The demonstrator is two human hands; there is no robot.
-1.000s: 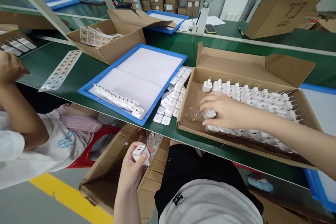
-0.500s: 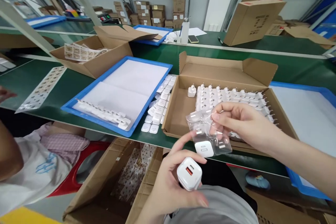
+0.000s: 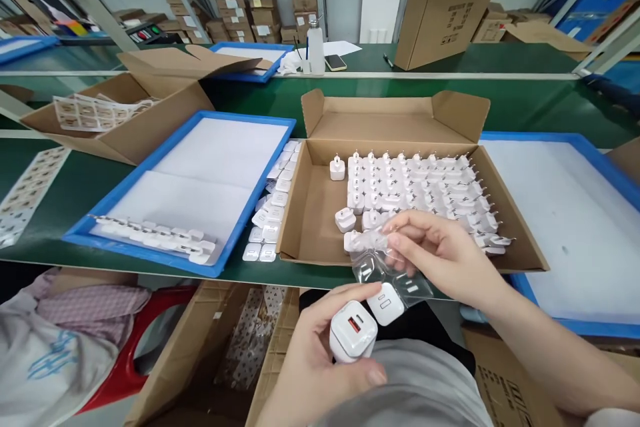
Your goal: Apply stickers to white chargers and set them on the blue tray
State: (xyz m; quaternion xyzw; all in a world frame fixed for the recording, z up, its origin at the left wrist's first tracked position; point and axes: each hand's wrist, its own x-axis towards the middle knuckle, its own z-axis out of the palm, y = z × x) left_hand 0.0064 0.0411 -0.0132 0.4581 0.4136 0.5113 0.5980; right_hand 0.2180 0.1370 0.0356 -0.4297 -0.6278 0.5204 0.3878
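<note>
My left hand (image 3: 320, 353) is closed around a white USB charger (image 3: 353, 331), whose face has an orange-red port and a smaller dark one. In my right hand (image 3: 435, 250) is a clear plastic sheet (image 3: 415, 287) with moulded pockets, pinched at its upper edge. A white square cover (image 3: 386, 304) with two outlined slots hangs at the sheet's lower edge, beside my left index fingertip. Behind the hands, a shallow cardboard box (image 3: 313, 240) holds rows of white chargers (image 3: 410, 177) with their pins up. A few chargers stand apart on its left side.
A blue-rimmed tray (image 3: 220, 193) on the left holds a row of white pieces (image 3: 155, 237). White square covers (image 3: 270, 233) lie between tray and box. Another blue-rimmed tray (image 3: 565, 213) is on the right. Below the table edge is an open carton (image 3: 200, 347); a person (image 3: 60, 340) sits at left.
The view has turned right. The plastic sheet has tilted, and the white cover at its lower edge has come closer to the charger in my left hand.
</note>
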